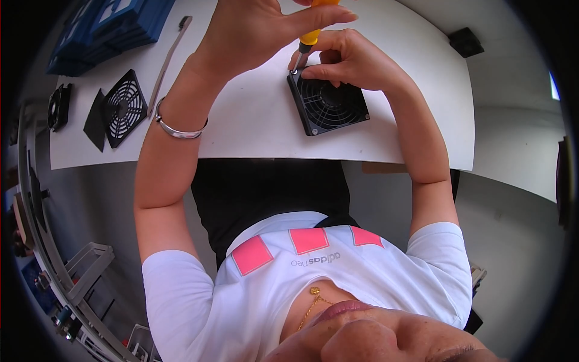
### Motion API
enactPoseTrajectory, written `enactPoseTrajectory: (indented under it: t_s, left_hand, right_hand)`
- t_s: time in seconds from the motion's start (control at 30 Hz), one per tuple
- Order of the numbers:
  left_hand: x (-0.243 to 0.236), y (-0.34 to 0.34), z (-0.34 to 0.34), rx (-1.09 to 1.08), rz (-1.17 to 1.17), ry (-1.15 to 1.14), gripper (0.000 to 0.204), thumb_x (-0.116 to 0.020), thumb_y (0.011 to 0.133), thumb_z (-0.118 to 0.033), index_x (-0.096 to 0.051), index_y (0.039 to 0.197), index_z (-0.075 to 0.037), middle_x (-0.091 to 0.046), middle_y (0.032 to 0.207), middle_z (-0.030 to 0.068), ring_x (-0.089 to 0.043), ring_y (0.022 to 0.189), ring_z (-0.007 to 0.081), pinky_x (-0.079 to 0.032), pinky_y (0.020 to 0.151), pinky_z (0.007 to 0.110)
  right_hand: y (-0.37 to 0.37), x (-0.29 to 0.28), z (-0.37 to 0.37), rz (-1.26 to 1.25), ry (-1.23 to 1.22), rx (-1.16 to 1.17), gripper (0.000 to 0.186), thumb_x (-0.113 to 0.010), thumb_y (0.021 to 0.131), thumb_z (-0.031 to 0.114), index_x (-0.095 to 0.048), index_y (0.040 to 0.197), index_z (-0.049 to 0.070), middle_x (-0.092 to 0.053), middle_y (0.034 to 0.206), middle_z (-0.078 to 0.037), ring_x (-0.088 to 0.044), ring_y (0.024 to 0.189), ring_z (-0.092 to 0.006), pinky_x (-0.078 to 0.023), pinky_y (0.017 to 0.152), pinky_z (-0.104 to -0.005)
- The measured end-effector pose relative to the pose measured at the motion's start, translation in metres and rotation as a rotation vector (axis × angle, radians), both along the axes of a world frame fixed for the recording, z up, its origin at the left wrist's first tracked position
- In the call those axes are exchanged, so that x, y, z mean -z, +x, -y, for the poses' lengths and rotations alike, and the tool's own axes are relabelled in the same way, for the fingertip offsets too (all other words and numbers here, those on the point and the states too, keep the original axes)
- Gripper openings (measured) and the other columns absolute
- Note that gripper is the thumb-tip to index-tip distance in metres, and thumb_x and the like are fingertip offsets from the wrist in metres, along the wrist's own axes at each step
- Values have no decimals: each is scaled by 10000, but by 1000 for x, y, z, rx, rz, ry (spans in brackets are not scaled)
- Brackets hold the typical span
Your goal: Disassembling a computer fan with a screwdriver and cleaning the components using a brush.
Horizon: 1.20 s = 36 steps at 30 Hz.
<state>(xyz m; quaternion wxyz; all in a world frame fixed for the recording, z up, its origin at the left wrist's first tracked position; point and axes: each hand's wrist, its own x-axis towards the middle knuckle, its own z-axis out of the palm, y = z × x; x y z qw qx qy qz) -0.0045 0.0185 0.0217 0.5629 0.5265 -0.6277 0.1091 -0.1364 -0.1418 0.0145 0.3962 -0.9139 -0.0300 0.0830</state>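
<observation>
My left hand (253, 27) is closed around the yellow handle of a screwdriver (309, 37), its grip partly cut off by the upper edge. The screwdriver's shaft slants down to a screw (294, 72) at the far left corner of a square black cooling fan (329, 105) with a round grille. My right hand (359, 60) is bent over the fan's far edge; its thumb presses near that corner, and the other fingers curl beside the shaft, partly hidden. Silver screws show at the fan's two near corners.
On the white table (253, 133), a black fan grille (125, 108) and a dark flat sheet (95, 120) lie at left, beside another fan (58, 107). Farther back are a long-handled brush (172, 54) and blue bins (114, 27). A black square object (466, 42) sits at far right.
</observation>
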Motion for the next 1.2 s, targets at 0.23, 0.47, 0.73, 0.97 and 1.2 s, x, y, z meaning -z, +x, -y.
enactPoseTrajectory:
  t_s: [0.23, 0.47, 0.73, 0.97, 1.2]
  left_hand:
    - [-2, 2, -4, 308, -255, 95, 302, -743, 913, -130, -685, 1196, -44, -694, 975, 80, -703, 889, 186, -582, 843, 266]
    - [6, 2, 6, 238, -172, 6, 216, -753, 910, -170, -685, 1080, -55, -691, 1029, 105, -705, 885, 191, -578, 813, 255]
    - [-1, 0, -2, 17, 11, 11, 271, -860, 792, -192, -763, 1020, -84, -697, 895, 39, -639, 748, 121, -531, 644, 210]
    - [-4, 5, -6, 264, -121, 126, 304, -802, 849, -125, -717, 1134, -63, -714, 982, 60, -700, 835, 166, -574, 739, 246]
    - [-1, 1, -2, 264, -299, 120, 272, -759, 908, -201, -659, 1117, -59, -712, 1016, 98, -728, 938, 210, -590, 832, 287]
  right_hand:
    - [-1, -4, -1, -28, -25, 16, 173, -776, 889, 199, -754, 1012, 80, -650, 660, -23, -568, 522, -87, -418, 519, -243]
    - [-1, -3, -2, -8, 26, 10, 194, -788, 878, 214, -759, 1025, 90, -622, 624, -18, -560, 519, -80, -395, 510, -243]
    - [-3, -6, -2, -5, -49, 42, 179, -793, 873, 232, -760, 995, 105, -597, 587, -12, -554, 501, -84, -414, 521, -240]
    - [-2, -16, -7, -73, -71, 45, 183, -793, 873, 215, -759, 1003, 92, -628, 637, -16, -566, 521, -84, -429, 523, -242]
    - [-1, -2, -2, -18, -3, 21, 175, -785, 878, 197, -759, 1013, 89, -658, 695, -25, -566, 526, -81, -439, 531, -239]
